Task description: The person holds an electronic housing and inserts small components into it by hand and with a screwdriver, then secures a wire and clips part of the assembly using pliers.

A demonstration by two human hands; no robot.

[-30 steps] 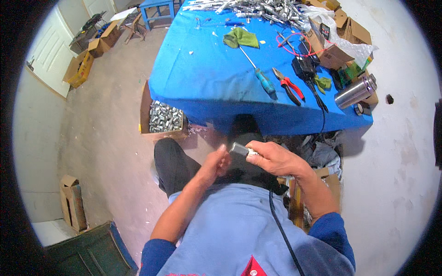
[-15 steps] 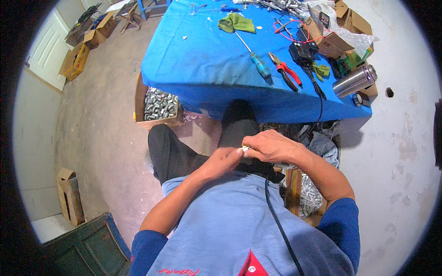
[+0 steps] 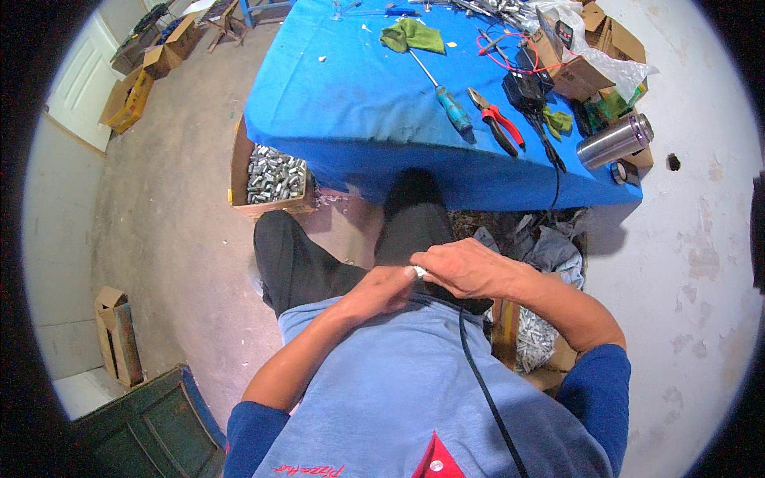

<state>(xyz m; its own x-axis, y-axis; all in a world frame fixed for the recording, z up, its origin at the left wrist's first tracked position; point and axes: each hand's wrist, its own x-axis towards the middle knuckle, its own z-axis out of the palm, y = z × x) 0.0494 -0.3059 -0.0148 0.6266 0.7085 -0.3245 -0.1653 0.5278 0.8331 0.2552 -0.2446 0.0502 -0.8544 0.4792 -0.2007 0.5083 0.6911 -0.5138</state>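
Note:
Above my lap, both hands meet around a small white piece, too small and too covered by fingers to name. My left hand pinches it from the left, thumb on top. From the right, my right hand closes on it with curled fingers. Beyond the hands, on the blue-covered table, lie a screwdriver with a teal handle and pliers with red and black grips. A green cloth touches the screwdriver's tip.
A box of small metal parts stands on the floor by the table's left corner. A steel flask, a black adapter with cables and cardboard boxes crowd the table's right side. A black cable crosses my shirt.
My hands have shifted slightly, the right one a little to the left and over the small white piece. The piece looks turned between the fingers. Table items stay put.

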